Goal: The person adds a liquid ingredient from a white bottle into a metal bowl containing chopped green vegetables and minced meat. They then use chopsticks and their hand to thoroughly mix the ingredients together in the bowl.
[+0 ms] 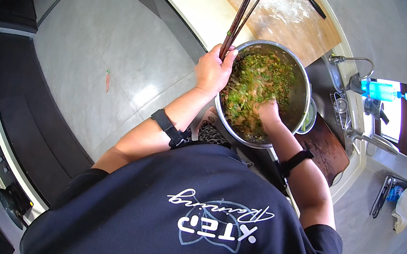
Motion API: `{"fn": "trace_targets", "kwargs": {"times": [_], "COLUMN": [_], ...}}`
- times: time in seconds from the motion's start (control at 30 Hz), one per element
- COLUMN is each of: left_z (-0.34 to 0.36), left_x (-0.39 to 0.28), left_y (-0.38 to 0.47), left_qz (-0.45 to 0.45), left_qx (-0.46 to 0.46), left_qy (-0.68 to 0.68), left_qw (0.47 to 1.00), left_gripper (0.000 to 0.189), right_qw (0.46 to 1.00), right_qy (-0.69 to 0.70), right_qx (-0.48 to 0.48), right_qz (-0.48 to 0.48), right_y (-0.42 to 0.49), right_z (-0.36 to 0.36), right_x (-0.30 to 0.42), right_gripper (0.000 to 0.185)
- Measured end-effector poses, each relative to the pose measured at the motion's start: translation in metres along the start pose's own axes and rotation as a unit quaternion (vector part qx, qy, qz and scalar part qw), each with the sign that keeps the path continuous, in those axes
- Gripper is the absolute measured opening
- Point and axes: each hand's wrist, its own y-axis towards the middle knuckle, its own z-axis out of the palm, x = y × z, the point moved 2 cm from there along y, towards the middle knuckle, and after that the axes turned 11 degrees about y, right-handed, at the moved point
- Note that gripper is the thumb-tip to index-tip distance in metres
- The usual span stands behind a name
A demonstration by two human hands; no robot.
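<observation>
A large metal bowl [308, 69] holds a chopped mixture [275, 68] of green vegetable and pinkish bits, blurred in the middle. At its left rim, my left hand [213, 71] grips dark wooden chopsticks [239, 18] that point up and away from me. A green scrap clings to one of the sticks. My right hand [268, 113] is inside the bowl, sunk into the mixture near its lower right side. The fingers of that hand are buried, so their pose is hidden.
Behind the bowl lies a floured wooden board [282, 24] with a knife [316, 6] at its far edge. To the right are a sink faucet [355, 61], a blue bottle [380, 91], a smaller bowl [310, 117] partly hidden, and a dark wooden board [323, 145].
</observation>
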Motion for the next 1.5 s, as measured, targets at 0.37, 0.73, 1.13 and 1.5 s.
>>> {"fn": "trace_targets", "kwargs": {"times": [0.37,0.73,1.13,1.5], "left_z": [-0.003,-0.002,-0.009,-0.004], "left_x": [-0.001,-0.002,-0.01,-0.005], "left_y": [-0.004,-0.006,-0.008,-0.008], "left_qz": [0.01,-0.003,-0.014,-0.007], "left_qx": [-0.012,-0.024,0.003,-0.014], "left_qy": [0.03,0.005,0.036,0.012], "left_qw": [0.999,1.0,0.999,1.0], "left_gripper": [0.027,0.025,0.027,0.026], "right_qw": [0.761,0.966,0.072,0.979], "right_qy": [0.628,-0.088,0.981,0.158], "right_qx": [-0.161,0.24,-0.057,0.125], "right_qz": [-0.039,-0.026,0.171,0.029], "right_y": [-0.016,-0.017,-0.054,0.007], "right_z": [-0.092,-0.041,-0.11,-0.121], "right_x": [-0.065,-0.039,0.01,0.043], "right_gripper": [0.049,0.033,0.053,0.047]}}
